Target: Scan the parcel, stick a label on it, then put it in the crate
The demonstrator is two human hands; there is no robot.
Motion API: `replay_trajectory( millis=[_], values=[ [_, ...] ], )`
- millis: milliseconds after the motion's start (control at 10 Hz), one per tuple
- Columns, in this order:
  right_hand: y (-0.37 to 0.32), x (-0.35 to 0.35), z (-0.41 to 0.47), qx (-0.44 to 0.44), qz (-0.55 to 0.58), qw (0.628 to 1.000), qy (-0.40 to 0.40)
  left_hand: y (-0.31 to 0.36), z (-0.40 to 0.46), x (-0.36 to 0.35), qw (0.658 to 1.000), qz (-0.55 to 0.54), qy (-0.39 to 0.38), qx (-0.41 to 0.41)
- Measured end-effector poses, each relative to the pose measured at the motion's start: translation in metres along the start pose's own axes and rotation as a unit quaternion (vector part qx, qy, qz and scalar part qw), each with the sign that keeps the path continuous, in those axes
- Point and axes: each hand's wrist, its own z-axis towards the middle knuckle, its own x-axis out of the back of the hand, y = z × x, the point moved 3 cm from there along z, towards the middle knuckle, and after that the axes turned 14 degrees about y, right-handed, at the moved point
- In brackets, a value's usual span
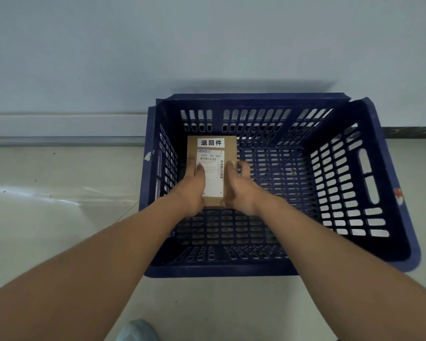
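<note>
A small brown cardboard parcel [213, 166] sits low inside the dark blue slotted crate [369, 244], near its far left corner. On the parcel's top face are a white label [211, 143] with black characters and a shipping label [213, 178] with barcodes. My left hand [191, 193] grips the parcel's left side, thumb on top. On the parcel's right side my right hand [239, 190] holds it, fingers spread past the edge. Whether the parcel rests on the crate floor is unclear.
The crate stands on a pale floor [47, 217] against a light wall [133, 57] with a grey skirting [59, 141]. The rest of the crate's floor is bare. A light blue shoe tip [138, 331] shows at the bottom edge.
</note>
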Motion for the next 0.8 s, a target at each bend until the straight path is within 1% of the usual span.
replay_trajectory(
  millis=[200, 400, 500, 600, 800],
  values=[
    [0.001, -0.005, 0.002, 0.001, -0.040, 0.999, -0.011, 0.004, -0.001, -0.002, 1.000, 0.004, -0.001, 0.022],
    [-0.006, -0.005, 0.006, -0.003, -0.077, 0.997, -0.016, 0.009, 0.002, -0.003, 0.997, 0.074, 0.002, 0.030],
    [-0.008, 0.004, -0.002, -0.025, -0.076, 0.997, 0.004, 0.018, -0.001, 0.012, 0.995, 0.098, 0.005, 0.011],
    [-0.016, 0.023, -0.020, -0.045, -0.070, 0.996, 0.035, 0.032, -0.010, 0.036, 0.993, 0.110, 0.026, -0.026],
    [-0.057, 0.086, -0.082, -0.071, -0.048, 0.993, 0.082, 0.069, -0.061, 0.105, 0.993, 0.105, 0.020, -0.054]
  ],
)
